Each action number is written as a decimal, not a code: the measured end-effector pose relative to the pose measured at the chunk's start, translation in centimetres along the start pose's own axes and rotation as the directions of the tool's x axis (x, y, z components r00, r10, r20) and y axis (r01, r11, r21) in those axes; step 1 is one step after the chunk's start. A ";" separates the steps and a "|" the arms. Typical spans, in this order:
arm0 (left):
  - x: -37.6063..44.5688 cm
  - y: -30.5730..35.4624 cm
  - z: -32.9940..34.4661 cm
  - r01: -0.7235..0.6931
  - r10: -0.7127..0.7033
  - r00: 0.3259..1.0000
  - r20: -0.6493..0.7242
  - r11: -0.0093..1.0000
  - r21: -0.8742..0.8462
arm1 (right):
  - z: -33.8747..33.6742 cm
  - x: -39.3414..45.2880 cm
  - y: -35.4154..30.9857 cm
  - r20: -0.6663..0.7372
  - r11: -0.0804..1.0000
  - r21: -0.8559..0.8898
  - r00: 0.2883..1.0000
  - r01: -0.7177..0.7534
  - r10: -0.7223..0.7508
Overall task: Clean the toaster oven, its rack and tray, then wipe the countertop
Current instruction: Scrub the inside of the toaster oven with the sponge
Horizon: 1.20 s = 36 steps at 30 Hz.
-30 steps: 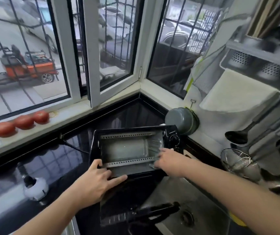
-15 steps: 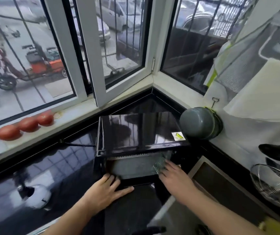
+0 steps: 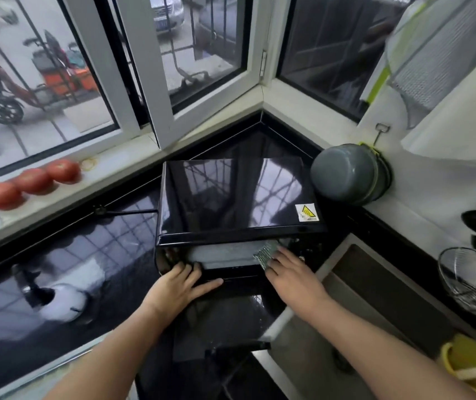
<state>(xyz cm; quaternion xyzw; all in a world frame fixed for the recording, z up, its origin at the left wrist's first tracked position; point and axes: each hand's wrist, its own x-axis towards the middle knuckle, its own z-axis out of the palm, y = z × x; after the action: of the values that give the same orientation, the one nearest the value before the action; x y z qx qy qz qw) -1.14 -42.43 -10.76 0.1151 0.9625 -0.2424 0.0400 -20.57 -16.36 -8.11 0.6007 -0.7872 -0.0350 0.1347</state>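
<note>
On the sill lie three tomatoes [image 3: 33, 180]; left hand [image 3: 180, 287] flat on one toaster oven [image 3: 239, 197], right hand [image 3: 291, 277] gripping one scourer [image 3: 265, 251].

Toaster oven [image 3: 239, 197] interior mostly hidden
</note>
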 end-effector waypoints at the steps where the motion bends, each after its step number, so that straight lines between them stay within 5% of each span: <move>1: -0.3 0.2 -0.9 0.002 0.002 0.995 0.103 0.999 -0.041 | -0.1 0.0 -0.2 -0.010 1.000 0.028 1.000 -0.010 0.010; 3: -1.1 1.0 -2.4 0.034 -0.015 0.983 0.183 0.995 -0.099 | -0.5 0.0 -0.6 -0.044 0.992 0.118 0.998 -0.042 0.047; 6: -3.7 2.5 -5.5 0.225 -0.207 0.974 0.096 0.935 -0.274 | -1.5 -0.1 -1.8 -0.066 0.938 0.315 0.983 -0.144 0.173; 12: -10.4 9.0 -8.4 0.585 -0.630 0.734 0.253 0.397 -0.707 | -3.2 -1.6 -7.0 0.090 0.664 0.498 0.795 -0.558 0.600; 16: -14.0 11.9 -9.6 0.626 -0.677 0.658 0.330 0.248 -0.739 | -3.2 -3.8 -9.3 0.283 0.431 0.550 0.645 -0.715 0.710; 23: -21.3 13.1 -8.6 0.676 -0.642 0.623 0.448 0.153 -0.721 | -2.7 -4.1 -11.6 0.331 0.329 0.600 0.600 -0.730 0.728; 36: -29.7 11.3 -5.5 0.636 -0.564 0.699 0.439 0.209 -0.743 | -2.7 -2.8 -14.2 0.427 0.208 0.501 0.448 -0.840 0.785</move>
<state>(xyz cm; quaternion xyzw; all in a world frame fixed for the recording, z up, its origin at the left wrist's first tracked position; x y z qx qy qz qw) 30.27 -36.15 -7.11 -0.3109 0.9110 0.2695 0.0291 -5.89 -17.33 -9.10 0.0996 -0.9430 0.2948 -0.1178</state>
